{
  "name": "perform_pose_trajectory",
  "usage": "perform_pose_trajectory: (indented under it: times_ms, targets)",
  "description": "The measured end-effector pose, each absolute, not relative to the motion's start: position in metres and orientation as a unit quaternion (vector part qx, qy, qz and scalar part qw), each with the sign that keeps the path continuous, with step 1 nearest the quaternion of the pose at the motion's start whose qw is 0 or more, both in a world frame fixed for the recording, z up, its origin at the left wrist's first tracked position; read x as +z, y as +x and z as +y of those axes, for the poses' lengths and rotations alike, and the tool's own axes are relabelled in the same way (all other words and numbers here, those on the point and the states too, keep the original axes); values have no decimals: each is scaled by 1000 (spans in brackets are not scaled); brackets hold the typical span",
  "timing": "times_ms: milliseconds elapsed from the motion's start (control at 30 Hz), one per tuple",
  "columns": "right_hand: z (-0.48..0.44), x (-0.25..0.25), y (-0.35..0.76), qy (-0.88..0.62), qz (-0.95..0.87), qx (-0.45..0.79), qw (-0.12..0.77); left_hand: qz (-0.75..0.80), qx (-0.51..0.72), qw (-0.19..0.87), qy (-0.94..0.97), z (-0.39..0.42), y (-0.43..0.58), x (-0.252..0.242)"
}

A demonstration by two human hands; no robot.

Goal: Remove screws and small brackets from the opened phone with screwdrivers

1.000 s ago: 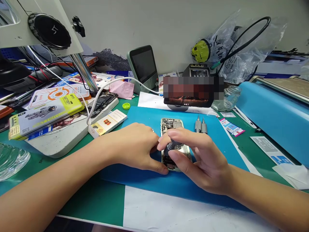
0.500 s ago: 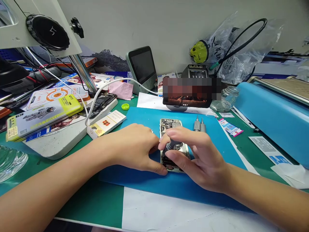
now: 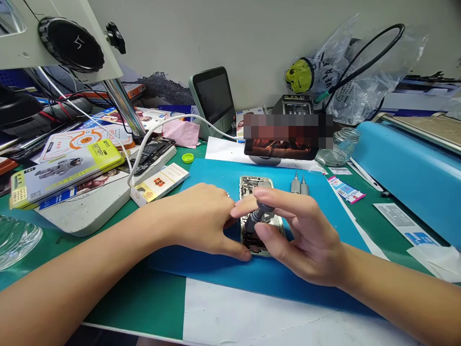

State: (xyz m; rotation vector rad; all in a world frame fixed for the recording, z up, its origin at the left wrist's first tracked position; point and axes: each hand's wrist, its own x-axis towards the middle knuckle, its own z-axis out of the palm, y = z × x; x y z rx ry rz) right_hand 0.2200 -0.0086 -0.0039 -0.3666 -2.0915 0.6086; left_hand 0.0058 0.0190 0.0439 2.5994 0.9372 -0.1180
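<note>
An opened smartphone (image 3: 272, 226) lies on the blue mat (image 3: 212, 169), its inner parts exposed. My left hand (image 3: 205, 218) grips it at its left side, with the thumb at the lower left corner and the other fingers curled, partly hidden. Over the phone, my right hand (image 3: 306, 230) holds a small dark grey screwdriver (image 3: 255, 217) between thumb and fingers, the index fingertip near its top. The tool leans over the phone's lower left part; its tip is too dark to make out. Just beyond my right hand lie two grey screwdrivers (image 3: 299, 185).
A propped-up phone with a playing screen (image 3: 281, 148) stands behind the mat. At left are a white cable (image 3: 158, 126), a small carton (image 3: 160, 184), battery boxes (image 3: 68, 168) and a microscope stand (image 3: 124, 108). A glass jar (image 3: 342, 146) and a blue machine (image 3: 403, 178) stand at right.
The screwdriver's handle shows more now, as my right thumb has shifted slightly right and the fingers have opened a little around it. My left hand stays on the phone.
</note>
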Motion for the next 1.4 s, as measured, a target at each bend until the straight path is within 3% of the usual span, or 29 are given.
perform_pose_trajectory:
  times_ms: [1400]
  targets:
    - [-11,-1,217,-164,-849,234,444,335,-40,188,922,18,5,44]
